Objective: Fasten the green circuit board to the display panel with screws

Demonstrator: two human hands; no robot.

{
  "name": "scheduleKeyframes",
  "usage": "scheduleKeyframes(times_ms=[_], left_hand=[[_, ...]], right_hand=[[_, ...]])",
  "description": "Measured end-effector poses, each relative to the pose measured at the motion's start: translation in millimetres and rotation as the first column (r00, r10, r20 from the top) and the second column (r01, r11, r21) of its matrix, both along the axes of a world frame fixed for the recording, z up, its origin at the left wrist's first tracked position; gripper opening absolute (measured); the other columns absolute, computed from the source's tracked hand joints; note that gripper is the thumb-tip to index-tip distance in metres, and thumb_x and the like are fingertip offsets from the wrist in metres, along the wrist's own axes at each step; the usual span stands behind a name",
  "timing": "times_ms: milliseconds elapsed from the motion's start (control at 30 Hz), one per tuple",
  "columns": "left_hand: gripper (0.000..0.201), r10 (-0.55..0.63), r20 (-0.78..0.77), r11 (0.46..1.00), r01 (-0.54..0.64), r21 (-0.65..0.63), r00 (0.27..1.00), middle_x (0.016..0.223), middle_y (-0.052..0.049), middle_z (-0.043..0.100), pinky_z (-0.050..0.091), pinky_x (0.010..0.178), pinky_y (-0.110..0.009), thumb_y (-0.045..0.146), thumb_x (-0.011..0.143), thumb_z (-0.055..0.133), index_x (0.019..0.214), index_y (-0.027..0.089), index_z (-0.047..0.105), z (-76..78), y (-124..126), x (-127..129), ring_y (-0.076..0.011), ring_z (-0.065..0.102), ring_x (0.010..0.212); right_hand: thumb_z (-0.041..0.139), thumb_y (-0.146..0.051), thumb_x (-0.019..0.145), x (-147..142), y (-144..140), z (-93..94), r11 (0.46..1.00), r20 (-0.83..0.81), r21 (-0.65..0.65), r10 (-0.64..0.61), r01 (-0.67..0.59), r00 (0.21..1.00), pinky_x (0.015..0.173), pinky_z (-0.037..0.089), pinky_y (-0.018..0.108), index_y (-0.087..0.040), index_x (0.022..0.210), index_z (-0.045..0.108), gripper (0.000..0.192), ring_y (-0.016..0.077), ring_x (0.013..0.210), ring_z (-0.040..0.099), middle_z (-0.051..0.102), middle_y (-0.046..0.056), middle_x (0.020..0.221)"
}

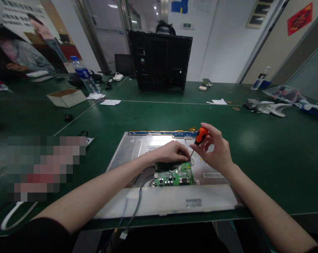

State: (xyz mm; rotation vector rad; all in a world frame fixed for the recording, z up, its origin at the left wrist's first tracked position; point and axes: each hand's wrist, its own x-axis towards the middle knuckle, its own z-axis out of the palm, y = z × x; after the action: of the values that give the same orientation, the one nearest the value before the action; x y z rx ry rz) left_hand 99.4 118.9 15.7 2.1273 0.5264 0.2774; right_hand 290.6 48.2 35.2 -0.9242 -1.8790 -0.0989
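Right hand (pixel 216 151) pinches an orange-handled screwdriver (pixel 198 140), tip down at the far corner of the green circuit board (pixel 174 174). Left hand (pixel 172 151) rests curled on that board's far edge, fingers closed, atop the metal panel (pixel 137 147).

Two bare arms come in from the near edge. The left hand (pixel 172 151) and right hand (pixel 216 151) wear no gloves or rings. A dark sleeve (pixel 37 233) covers the left upper arm.

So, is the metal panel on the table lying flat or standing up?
Lying flat. The metal panel rests back side up on the green table, with the green circuit board on top and both hands working above it.
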Motion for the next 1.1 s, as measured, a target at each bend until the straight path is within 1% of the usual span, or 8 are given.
scheduleKeyframes(times_ms=[100, 167, 333, 533, 667, 800, 933, 1100], left_hand=[[0.011, 0.004, -0.005, 1.000, -0.004, -0.002, 1.000, 0.080, -0.002, 0.074, 0.046, 0.071, -0.022, 0.016, 0.085, 0.068, 0.091, 0.014, 0.077, 0.5, -0.1, 0.4, -0.0136, 0.065, 0.074], [0.011, 0.006, -0.010, 1.000, -0.006, -0.004, 1.000, 0.080, -0.002, 0.074, 0.046, 0.070, -0.021, 0.016, 0.085, 0.068, 0.091, 0.014, 0.077, 1.0, -0.3, 0.5, -0.0134, 0.064, 0.073], [0.010, 0.010, -0.005, 1.000, -0.010, -0.005, 1.000, 0.079, -0.001, 0.073, 0.046, 0.071, -0.021, 0.015, 0.084, 0.068, 0.089, 0.013, 0.077, 1.1, -0.6, 1.2, -0.0128, 0.063, 0.072], [0.010, 0.018, -0.012, 1.000, -0.019, -0.020, 1.000, 0.077, 0.000, 0.073, 0.046, 0.071, -0.021, 0.013, 0.083, 0.068, 0.088, 0.014, 0.077, -1.1, 0.2, 1.0, -0.0123, 0.063, 0.071], [0.012, 0.007, -0.010, 1.000, -0.007, -0.015, 1.000, 0.082, -0.003, 0.075, 0.047, 0.072, -0.023, 0.017, 0.084, 0.068, 0.091, 0.014, 0.077, -0.6, 0.5, -0.1, -0.0148, 0.066, 0.076], [0.012, 0.001, -0.007, 1.000, -0.001, 0.001, 1.000, 0.083, -0.003, 0.075, 0.047, 0.073, -0.023, 0.018, 0.084, 0.068, 0.091, 0.015, 0.077, -0.3, 0.7, -0.3, -0.0150, 0.066, 0.075], [0.011, 0.005, -0.005, 1.000, -0.005, -0.006, 1.000, 0.082, -0.003, 0.075, 0.047, 0.072, -0.023, 0.017, 0.084, 0.068, 0.090, 0.014, 0.077, -0.6, 0.7, 0.1, -0.0148, 0.066, 0.075], [0.011, 0.017, -0.009, 1.000, -0.017, -0.005, 1.000, 0.081, -0.001, 0.074, 0.047, 0.074, -0.023, 0.013, 0.083, 0.069, 0.089, 0.015, 0.077, -0.4, 0.7, 0.8, -0.0134, 0.065, 0.073]], right_hand=[[0.067, -0.023, 0.088, 0.0, -0.1, -0.7, 1.000, 0.018, -0.009, -0.016, 0.017, 1.000, 0.043, 0.052, 0.021, -0.037, 0.149, 0.032, 0.072, 0.0091, 0.050, 0.055, 0.063, -0.004, 0.083], [0.065, -0.023, 0.089, -0.1, -0.6, -0.7, 1.000, 0.030, -0.009, -0.025, 0.026, 0.999, 0.044, 0.053, 0.022, -0.036, 0.152, 0.028, 0.074, 0.0096, 0.050, 0.054, 0.063, -0.004, 0.082], [0.060, -0.019, 0.088, -1.4, -2.2, 0.4, 1.000, 0.003, -0.025, -0.005, 0.005, 1.000, 0.041, 0.049, 0.020, -0.032, 0.152, 0.024, 0.074, 0.0088, 0.050, 0.057, 0.063, -0.002, 0.087], [0.058, -0.017, 0.085, -1.2, -4.1, 0.1, 0.999, -0.017, -0.053, 0.004, -0.005, 1.000, 0.043, 0.047, 0.021, -0.028, 0.145, 0.029, 0.067, 0.0101, 0.050, 0.056, 0.059, -0.005, 0.075], [0.064, -0.024, 0.085, 0.5, -3.4, -0.5, 0.999, -0.011, -0.044, -0.021, 0.021, 1.000, 0.040, 0.044, 0.020, -0.030, 0.142, 0.032, 0.065, 0.0093, 0.046, 0.053, 0.055, -0.008, 0.071], [0.066, -0.027, 0.087, 0.0, -2.5, 0.3, 0.998, -0.016, -0.021, -0.054, 0.054, 0.998, 0.042, 0.047, 0.022, -0.031, 0.141, 0.037, 0.061, 0.0089, 0.047, 0.052, 0.056, -0.006, 0.074], [0.061, -0.022, 0.089, -1.4, -3.0, 1.4, 0.999, -0.011, -0.028, -0.034, 0.034, 0.999, 0.044, 0.050, 0.023, -0.031, 0.144, 0.037, 0.061, 0.0090, 0.050, 0.054, 0.062, -0.003, 0.083], [0.058, -0.020, 0.087, -1.3, -3.9, 1.0, 0.998, -0.017, -0.054, -0.024, 0.023, 1.000, 0.041, 0.047, 0.021, -0.029, 0.146, 0.032, 0.065, 0.0096, 0.049, 0.054, 0.058, -0.005, 0.076]])
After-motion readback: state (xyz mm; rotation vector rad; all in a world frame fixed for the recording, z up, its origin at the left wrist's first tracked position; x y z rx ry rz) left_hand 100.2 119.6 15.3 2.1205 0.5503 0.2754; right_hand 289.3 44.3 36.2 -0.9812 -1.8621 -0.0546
